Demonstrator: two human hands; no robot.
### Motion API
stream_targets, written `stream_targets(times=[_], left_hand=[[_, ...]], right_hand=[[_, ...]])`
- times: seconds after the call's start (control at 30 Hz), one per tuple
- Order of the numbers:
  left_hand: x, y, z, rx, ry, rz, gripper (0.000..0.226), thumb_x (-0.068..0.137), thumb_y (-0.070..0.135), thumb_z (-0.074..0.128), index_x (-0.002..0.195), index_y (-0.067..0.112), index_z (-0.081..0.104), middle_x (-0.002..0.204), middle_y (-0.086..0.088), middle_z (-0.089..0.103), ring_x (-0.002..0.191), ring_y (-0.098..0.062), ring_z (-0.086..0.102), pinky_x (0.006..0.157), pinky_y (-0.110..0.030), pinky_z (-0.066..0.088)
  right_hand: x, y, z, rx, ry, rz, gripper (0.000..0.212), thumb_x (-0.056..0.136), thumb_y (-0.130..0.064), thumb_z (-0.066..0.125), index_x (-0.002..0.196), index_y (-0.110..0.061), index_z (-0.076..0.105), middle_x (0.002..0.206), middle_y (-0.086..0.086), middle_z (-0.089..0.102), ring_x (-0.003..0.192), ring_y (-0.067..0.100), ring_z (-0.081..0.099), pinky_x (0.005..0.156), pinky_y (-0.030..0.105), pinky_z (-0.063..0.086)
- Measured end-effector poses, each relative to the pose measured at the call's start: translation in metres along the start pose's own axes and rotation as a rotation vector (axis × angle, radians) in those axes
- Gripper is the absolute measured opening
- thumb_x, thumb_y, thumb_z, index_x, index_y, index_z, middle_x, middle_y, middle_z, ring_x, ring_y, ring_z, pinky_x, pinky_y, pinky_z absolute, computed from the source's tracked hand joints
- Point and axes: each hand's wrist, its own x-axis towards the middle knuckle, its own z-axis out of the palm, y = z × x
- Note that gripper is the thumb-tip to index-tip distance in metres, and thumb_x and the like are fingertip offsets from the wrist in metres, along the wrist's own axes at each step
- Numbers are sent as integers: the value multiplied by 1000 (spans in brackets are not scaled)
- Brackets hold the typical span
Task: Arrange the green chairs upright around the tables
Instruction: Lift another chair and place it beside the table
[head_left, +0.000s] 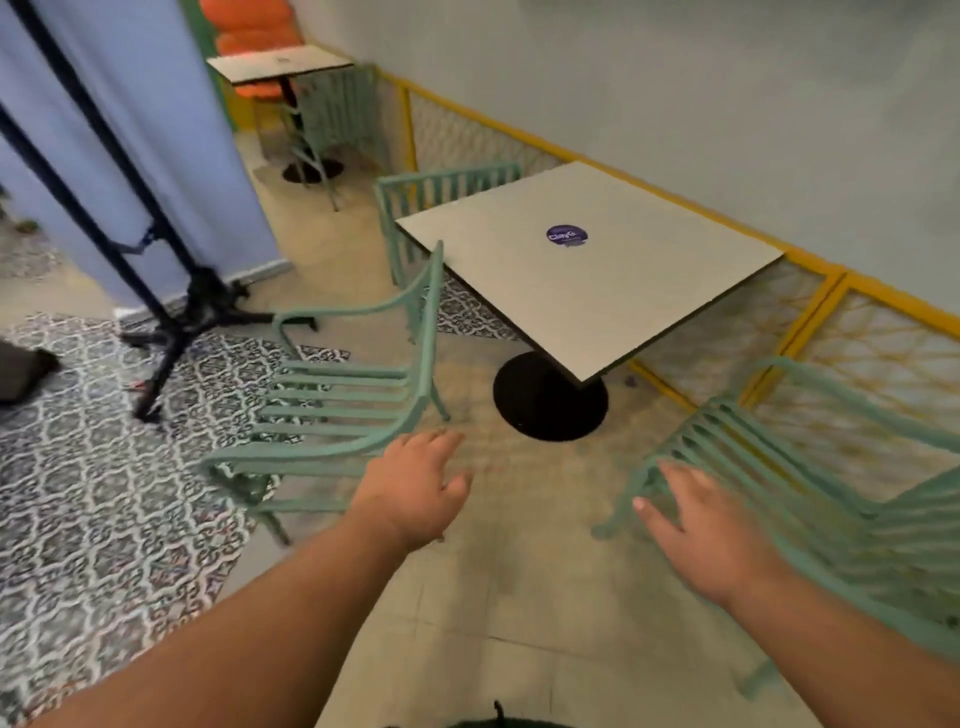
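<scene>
A square pale table on a black round foot stands at mid-frame. To its left a green slatted chair stands with its back toward the table edge. Another green chair sits at the right, near the yellow rail. A third green chair shows behind the table. My left hand hovers open over the near corner of the left chair's seat; whether it touches is unclear. Spread and empty, my right hand is beside the right chair's front edge. A farther table has a green chair beside it.
A yellow-framed mesh rail runs along the wall behind the tables. A black stand with splayed legs and a blue panel sit at left. Orange seats are at the far back. Patterned tiles cover the left floor.
</scene>
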Motion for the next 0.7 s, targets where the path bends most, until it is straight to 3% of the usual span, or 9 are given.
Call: stream_targets(times=[0.2,0.43,0.6,0.7], left_hand=[[-55,-121,-36,-25,85,-137,65,100,51,46,158,25,35,158,1,45,144,-25,38,116,-43,36],[-65,-238,-78,23,100,-110,66,99,54,46,158,28,32,159,4,43,146,-21,35,116,-46,37],[-53,-288,-81,16,71,-145,66,100,53,45,159,27,32,159,1,43,145,-24,36,116,-44,36],[-33,-305,-74,18,32,-159,67,100,55,42,160,29,28,160,1,42,144,-25,37,116,-45,35]], right_hand=[[18,-106,43,22,-19,-117,69,100,-56,50,158,-21,37,156,5,45,140,25,45,111,40,40],[36,-215,88,66,-6,-75,68,100,-57,47,159,-24,35,160,5,42,144,26,41,115,44,39],[44,-265,112,64,-48,-119,67,100,-57,48,158,-23,37,159,5,42,144,25,40,116,42,36],[65,-278,116,6,-82,-173,69,101,-58,45,159,-22,34,163,5,38,152,24,28,120,42,30]])
